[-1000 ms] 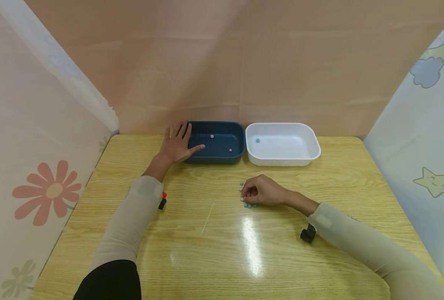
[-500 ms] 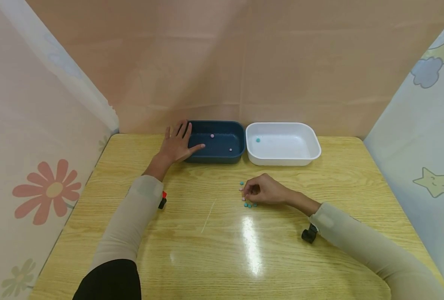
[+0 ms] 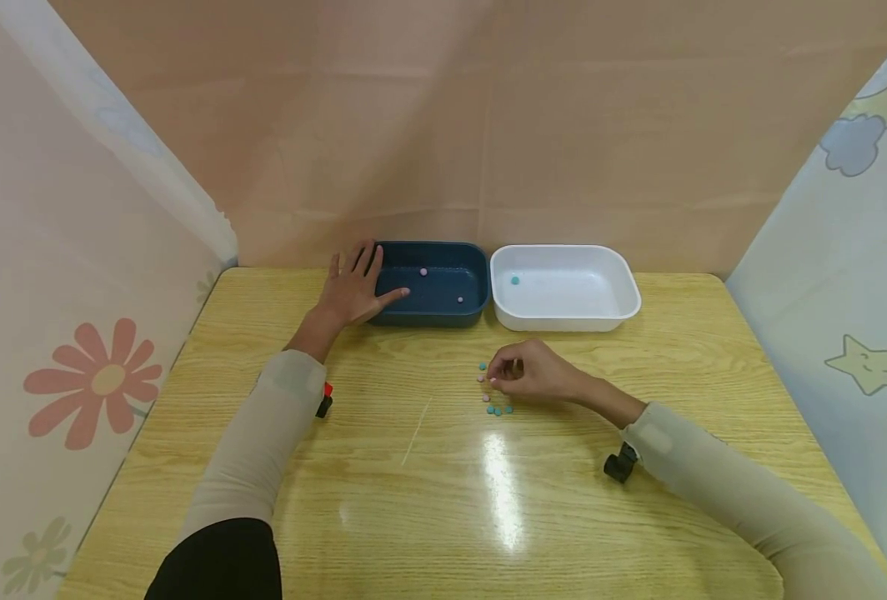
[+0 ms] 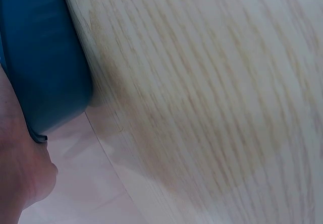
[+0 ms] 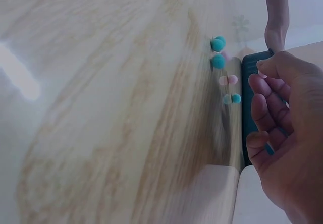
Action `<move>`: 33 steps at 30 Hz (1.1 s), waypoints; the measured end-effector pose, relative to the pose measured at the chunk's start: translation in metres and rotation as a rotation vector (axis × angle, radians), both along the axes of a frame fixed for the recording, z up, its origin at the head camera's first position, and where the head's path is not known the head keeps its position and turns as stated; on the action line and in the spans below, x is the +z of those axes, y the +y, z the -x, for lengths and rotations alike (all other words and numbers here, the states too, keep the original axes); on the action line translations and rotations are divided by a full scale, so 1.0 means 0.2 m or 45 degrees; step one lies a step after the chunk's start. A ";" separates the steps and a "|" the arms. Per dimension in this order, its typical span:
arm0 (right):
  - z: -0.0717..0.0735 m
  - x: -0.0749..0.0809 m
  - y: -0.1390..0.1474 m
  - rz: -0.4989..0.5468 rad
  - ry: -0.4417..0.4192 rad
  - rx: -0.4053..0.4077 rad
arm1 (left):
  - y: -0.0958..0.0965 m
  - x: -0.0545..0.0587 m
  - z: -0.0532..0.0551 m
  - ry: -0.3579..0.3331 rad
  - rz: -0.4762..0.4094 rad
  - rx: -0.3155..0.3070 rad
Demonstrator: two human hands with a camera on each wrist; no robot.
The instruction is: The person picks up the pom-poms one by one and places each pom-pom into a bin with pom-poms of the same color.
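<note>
A person's right hand (image 3: 537, 372) pinches a small pink ball (image 3: 493, 381) between thumb and finger, over a wooden table (image 3: 383, 517), near four loose teal balls (image 3: 491, 409) and two loose pink balls (image 3: 486, 398). The left hand (image 3: 351, 293), fingers spread, rests on the left end of a dark-blue tray (image 3: 428, 320) containing two pink balls (image 3: 423, 272). Just beside it, a white tray (image 3: 563, 324) contains one teal ball (image 3: 514, 281).

Screened booth (image 3: 563, 125), flower-print panel (image 3: 76, 275), wood-grain table (image 3: 383, 508)

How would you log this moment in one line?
right hand: pinches pink ball; left hand: rests on navy tub; navy tub: two pink balls; white tub: one teal ball; table: loose teal and pink balls
</note>
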State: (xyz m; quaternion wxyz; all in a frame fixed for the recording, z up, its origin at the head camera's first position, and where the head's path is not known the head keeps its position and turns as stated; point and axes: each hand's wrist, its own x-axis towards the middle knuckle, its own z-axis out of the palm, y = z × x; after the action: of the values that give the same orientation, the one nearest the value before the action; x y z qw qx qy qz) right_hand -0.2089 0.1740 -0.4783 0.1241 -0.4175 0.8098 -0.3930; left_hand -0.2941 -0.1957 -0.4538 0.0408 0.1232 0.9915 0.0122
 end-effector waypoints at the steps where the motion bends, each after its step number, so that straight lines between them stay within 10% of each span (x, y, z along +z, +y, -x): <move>1: 0.00 0.00 0.00 0.005 0.001 -0.002 | 0.00 0.00 0.00 -0.002 0.002 0.001; 33: 0.07 0.11 -0.02 0.116 0.095 -0.096 | 0.00 0.00 0.01 -0.011 0.018 0.001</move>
State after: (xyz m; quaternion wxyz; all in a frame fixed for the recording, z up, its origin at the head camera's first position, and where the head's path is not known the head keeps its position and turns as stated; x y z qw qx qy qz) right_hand -0.2226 0.1691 -0.4559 0.0597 -0.4065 0.8102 -0.4180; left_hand -0.2951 -0.1966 -0.4547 0.0459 0.1226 0.9914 0.0055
